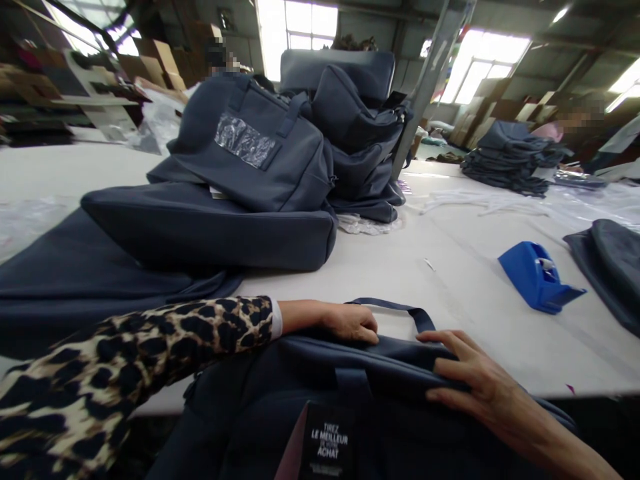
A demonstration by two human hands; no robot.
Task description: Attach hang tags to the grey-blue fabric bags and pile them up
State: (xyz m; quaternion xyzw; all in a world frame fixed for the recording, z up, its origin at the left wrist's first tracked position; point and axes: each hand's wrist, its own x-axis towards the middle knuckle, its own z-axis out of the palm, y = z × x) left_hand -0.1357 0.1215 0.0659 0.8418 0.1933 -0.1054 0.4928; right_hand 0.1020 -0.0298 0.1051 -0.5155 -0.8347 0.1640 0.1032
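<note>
A dark blue bag [400, 427] lies at the table's near edge, close to me, with its top opening facing up. A black tag [327, 440] with white lettering hangs on its near side, and a carry handle [395, 305] loops out beyond the far side. My left hand [353, 323] has its fingers curled down at the far rim of the opening. Across the rim on the right, my right hand [467, 373] grips the bag, thumb on the near panel and fingers over the edge. The inside of the bag is mostly hidden.
Similar blue bags [215, 227] are piled at the left and centre of the white table [450, 280]. A blue tape dispenser [537, 277] stands to the right, beside another dark bag [607, 260]. A metal post [423, 87] rises behind. People are in the background.
</note>
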